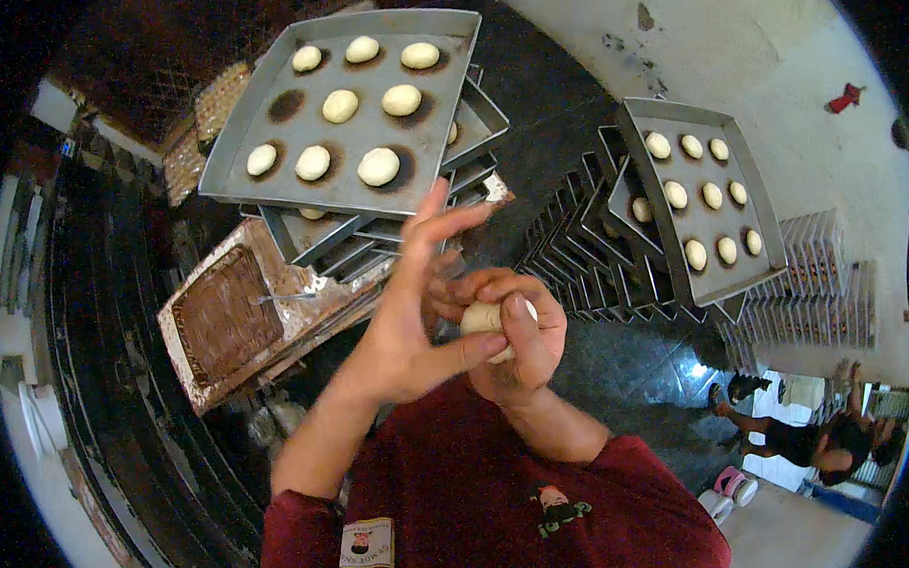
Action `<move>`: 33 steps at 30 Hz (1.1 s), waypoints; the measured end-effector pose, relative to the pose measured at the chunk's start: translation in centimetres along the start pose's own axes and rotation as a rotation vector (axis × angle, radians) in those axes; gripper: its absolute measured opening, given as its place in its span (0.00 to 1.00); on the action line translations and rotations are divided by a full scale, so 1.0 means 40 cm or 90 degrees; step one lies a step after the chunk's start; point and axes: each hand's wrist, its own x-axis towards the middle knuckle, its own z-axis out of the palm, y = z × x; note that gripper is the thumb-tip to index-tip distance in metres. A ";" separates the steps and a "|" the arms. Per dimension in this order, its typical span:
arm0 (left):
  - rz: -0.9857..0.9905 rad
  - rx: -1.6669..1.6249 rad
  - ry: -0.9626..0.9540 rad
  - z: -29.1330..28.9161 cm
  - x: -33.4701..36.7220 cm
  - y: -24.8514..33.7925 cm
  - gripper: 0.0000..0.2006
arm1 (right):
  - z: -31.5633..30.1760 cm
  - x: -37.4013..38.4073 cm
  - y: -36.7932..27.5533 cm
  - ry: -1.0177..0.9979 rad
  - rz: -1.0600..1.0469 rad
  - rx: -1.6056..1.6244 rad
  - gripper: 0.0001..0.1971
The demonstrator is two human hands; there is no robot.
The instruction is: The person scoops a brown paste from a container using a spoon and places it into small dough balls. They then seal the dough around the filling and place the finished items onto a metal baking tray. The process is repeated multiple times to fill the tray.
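Note:
A pale dough ball (488, 321) sits in front of my chest, cupped in my right hand (539, 346), whose fingers and thumb curl round it. My left hand (408, 321) is beside it with the fingers stretched out and apart, and its thumb lies against the near side of the dough. Just beyond my left fingers is a grey metal baking tray (233, 177) with several round dough balls (340, 106) spaced in rows on dark stains. One dark stain (287, 106) on this tray carries no dough.
More trays (323, 239) are stacked crosswise beneath it. At the right, another tray of dough balls (662, 197) tops a tall crisscross stack (583, 239). A board with a brown slab (230, 317) lies at the left. A person (830, 441) is in the far lower right.

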 end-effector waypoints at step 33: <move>-0.124 0.337 0.169 -0.909 0.195 -0.293 0.21 | 0.270 0.910 0.888 -0.630 -0.256 -1.119 0.24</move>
